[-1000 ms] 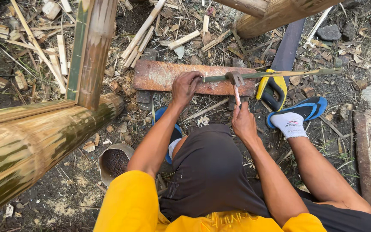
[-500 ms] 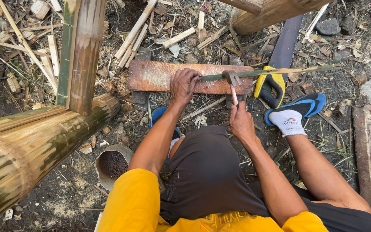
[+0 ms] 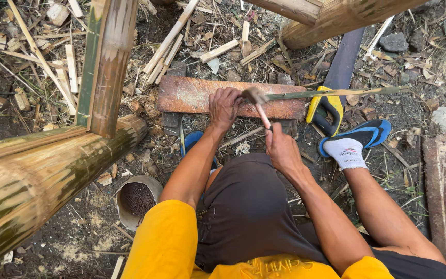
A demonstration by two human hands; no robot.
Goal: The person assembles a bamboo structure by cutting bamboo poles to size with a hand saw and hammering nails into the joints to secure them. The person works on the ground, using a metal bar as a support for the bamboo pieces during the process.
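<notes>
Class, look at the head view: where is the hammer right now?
The hammer is near the middle of the head view, gripped by the right hand, its head over the reddish board beside the left hand.

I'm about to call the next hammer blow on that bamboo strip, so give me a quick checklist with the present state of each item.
1. Right hand grips the hammer handle: ok.
2. Left hand pins the bamboo strip on the plank: ok.
3. Left fingers away from the hammer head: not ok, they sit right beside it.
4. Strip lies across the plank, supported: ok.
5. Nail or mark under the hammer head: cannot tell, hidden.
6. Socked foot and saw away from the strike spot: ok.
</notes>
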